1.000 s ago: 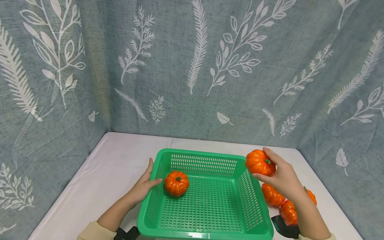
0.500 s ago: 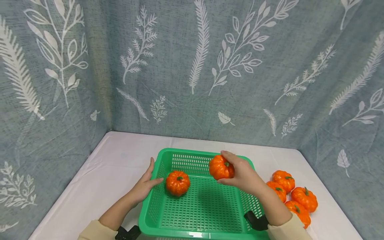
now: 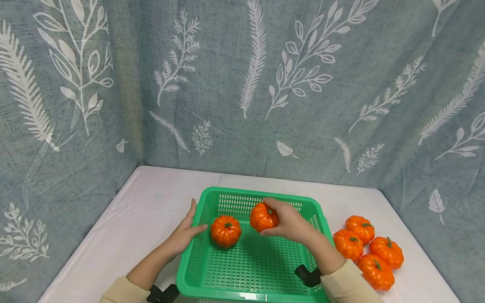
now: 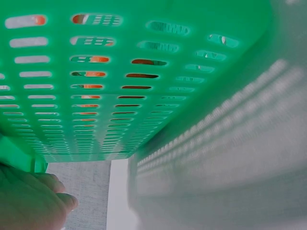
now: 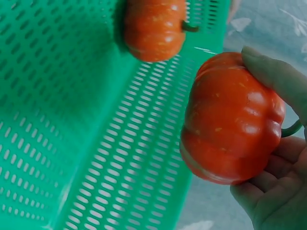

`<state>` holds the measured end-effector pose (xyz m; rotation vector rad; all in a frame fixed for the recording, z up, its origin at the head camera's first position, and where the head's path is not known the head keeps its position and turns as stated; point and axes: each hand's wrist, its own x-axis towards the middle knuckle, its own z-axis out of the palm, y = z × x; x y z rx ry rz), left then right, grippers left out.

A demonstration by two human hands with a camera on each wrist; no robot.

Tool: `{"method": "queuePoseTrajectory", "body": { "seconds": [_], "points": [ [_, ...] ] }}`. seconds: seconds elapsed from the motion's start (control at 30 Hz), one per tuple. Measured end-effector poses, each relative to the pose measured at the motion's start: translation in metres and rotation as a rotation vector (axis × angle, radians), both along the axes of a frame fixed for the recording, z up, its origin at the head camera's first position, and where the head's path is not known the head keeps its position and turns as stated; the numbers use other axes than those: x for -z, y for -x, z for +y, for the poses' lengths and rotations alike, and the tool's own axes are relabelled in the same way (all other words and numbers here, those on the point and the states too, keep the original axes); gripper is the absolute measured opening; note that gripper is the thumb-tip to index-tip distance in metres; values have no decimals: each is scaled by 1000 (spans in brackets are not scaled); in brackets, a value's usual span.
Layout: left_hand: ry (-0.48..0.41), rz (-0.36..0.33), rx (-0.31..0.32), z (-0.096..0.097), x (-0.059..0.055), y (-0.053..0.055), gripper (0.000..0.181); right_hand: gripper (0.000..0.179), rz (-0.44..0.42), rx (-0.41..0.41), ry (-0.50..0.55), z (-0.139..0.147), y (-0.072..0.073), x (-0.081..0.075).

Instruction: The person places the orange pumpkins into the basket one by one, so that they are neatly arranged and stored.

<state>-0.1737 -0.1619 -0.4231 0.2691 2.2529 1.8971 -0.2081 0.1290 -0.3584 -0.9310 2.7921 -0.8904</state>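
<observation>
Your right hand (image 3: 288,223) grasps an orange pumpkin (image 3: 261,217) between thumb and fingers, raised over the floor of the green basket (image 3: 235,273), lower centre of the frame. Your left hand (image 3: 182,239), fingers extended, touches its left rim. Another pumpkin (image 3: 225,232) sits inside; four more pumpkins (image 3: 376,272) cluster lower right.

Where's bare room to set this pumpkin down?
Basket floor, between the resting pumpkin and the near rim; also the white table left of the left hand. Crowded: the table right of the basket, where four pumpkins cluster.
</observation>
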Motion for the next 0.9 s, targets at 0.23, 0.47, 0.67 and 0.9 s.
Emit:
{"method": "queuePoseTrajectory", "body": {
  "seconds": [0.23,0.47,0.67,0.9],
  "points": [
    [10,-2,-1,1,0,0,83,77,-42,-46,-25,-7,7,15],
    [-4,7,3,0,2,1,83,77,-66,-60,-43,-10,13,24],
    [-7,7,7,0,2,0,82,79,-79,-88,-85,-11,17,33],
    [-16,12,10,0,1,-1,82,79,-70,-106,-120,-13,19,40]
  ]
}}
